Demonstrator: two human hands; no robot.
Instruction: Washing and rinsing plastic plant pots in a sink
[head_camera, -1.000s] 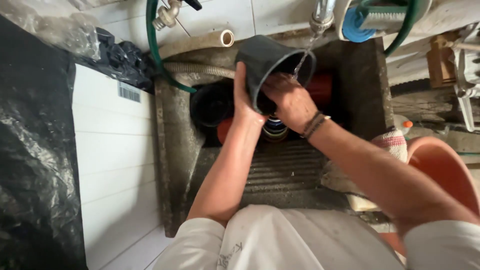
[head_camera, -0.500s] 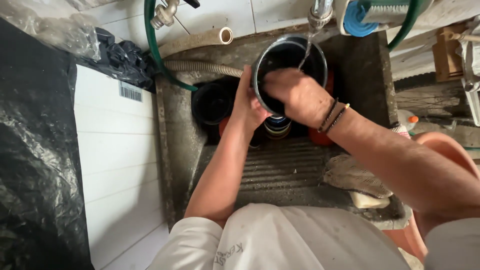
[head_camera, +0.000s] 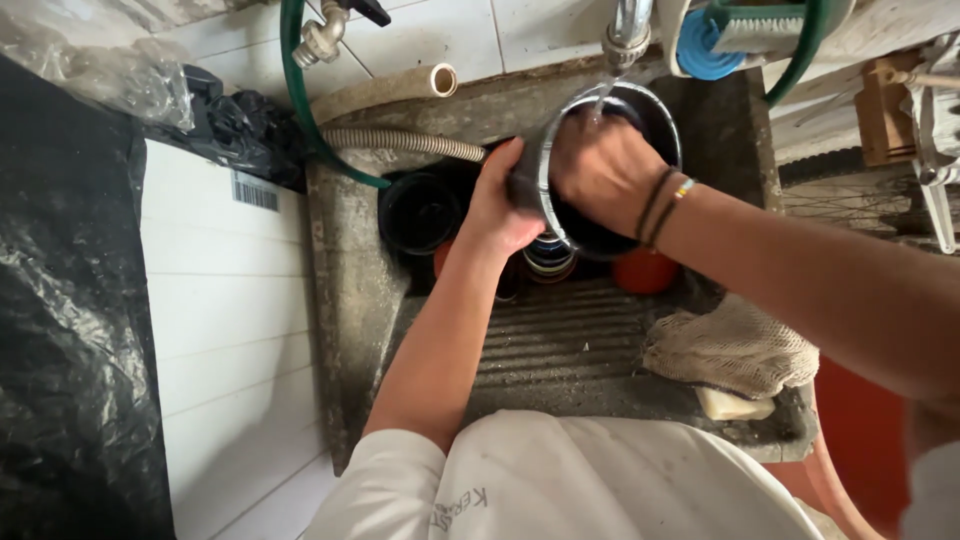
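A black plastic plant pot is held up under a running tap over a concrete wash sink. My left hand grips the pot's outer left wall. My right hand reaches inside the pot's mouth with the fingers pressed against its inner wall; thin bracelets ring the wrist. Water falls onto my right hand. More pots lie in the basin below: a black one, an orange one and a stack with coloured rims.
A mesh cloth and a bar of soap lie on the ribbed washboard. A green hose, a corrugated hose and a pipe run along the back. Black plastic sheeting hangs left. An orange tub stands at right.
The pot has turned from tilted sideways to mouth facing up at me and shifted right under the tap. My right hand moved from the rim into the pot.
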